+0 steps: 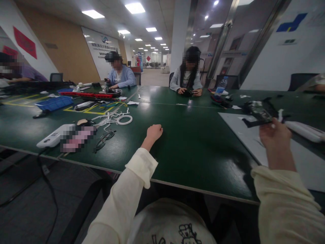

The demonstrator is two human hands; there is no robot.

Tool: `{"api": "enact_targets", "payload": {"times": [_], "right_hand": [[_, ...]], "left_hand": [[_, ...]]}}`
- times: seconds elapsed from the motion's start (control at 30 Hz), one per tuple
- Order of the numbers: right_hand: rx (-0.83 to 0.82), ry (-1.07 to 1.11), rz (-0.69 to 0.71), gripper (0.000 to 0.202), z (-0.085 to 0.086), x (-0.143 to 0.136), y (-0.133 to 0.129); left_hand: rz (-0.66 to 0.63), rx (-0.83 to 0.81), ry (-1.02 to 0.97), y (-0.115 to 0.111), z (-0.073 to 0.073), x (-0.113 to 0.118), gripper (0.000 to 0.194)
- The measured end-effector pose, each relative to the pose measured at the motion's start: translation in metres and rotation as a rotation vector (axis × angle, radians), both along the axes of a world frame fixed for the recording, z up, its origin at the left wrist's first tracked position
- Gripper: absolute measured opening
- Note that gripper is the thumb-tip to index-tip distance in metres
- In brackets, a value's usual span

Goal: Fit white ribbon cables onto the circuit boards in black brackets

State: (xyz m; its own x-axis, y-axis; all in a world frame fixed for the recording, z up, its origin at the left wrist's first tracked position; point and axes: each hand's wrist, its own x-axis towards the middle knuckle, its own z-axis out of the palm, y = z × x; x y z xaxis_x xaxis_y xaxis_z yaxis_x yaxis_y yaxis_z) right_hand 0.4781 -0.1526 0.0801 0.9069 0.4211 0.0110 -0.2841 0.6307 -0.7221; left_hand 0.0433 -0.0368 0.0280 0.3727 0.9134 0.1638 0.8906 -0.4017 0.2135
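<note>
Held a black part with exposed circuitry (259, 110) over the white board (250, 136); pinched its near edge in the fingers of the right hand (276, 138), near a long white item (306, 131); curled the left hand (153, 132) into a loose fist on the green table (190, 142) (well apart from the part), right of a coiled white cord (124, 124) and glasses (104, 139).

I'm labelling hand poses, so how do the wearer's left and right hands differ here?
The left hand is curled into a loose fist with nothing seen in it, while the right hand grips a dark part. The left hand shows against the green table, the right hand mostly against a white board. Both are bare and come out of cream sleeves.
</note>
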Motion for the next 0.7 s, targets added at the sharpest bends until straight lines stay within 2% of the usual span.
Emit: {"api": "enact_targets", "payload": {"times": [0.1,0.23,0.33,0.4,0.47,0.5,0.63,0.7], "right_hand": [[-0.068,-0.069,0.285,0.019,-0.007,-0.040,0.011],[-0.293,-0.188,0.667,0.010,-0.017,-0.097,0.026],[-0.330,-0.252,0.910,0.011,-0.022,-0.133,0.033],[-0.334,-0.274,1.028,0.013,-0.024,-0.152,0.035],[-0.352,-0.299,1.099,0.016,-0.025,-0.167,0.036],[-0.364,-0.320,1.125,0.018,-0.025,-0.174,0.037],[-0.384,-0.404,1.218,0.023,-0.029,-0.193,0.038],[-0.382,-0.407,1.223,0.023,-0.034,-0.197,0.040]], "left_hand": [[0.042,0.019,-0.056,-0.002,0.003,0.000,0.028],[0.132,0.151,-0.248,-0.004,0.013,-0.002,0.027],[0.127,0.261,-0.460,-0.003,0.021,-0.004,0.028],[0.106,0.263,-0.593,-0.001,0.024,-0.004,0.029],[0.057,0.155,-0.732,0.001,0.025,-0.004,0.032],[0.022,0.044,-0.810,0.002,0.024,-0.003,0.035],[-0.120,-0.573,-1.039,0.004,0.019,0.002,0.053],[-0.134,-0.753,-1.081,0.005,0.016,0.003,0.057]]}}
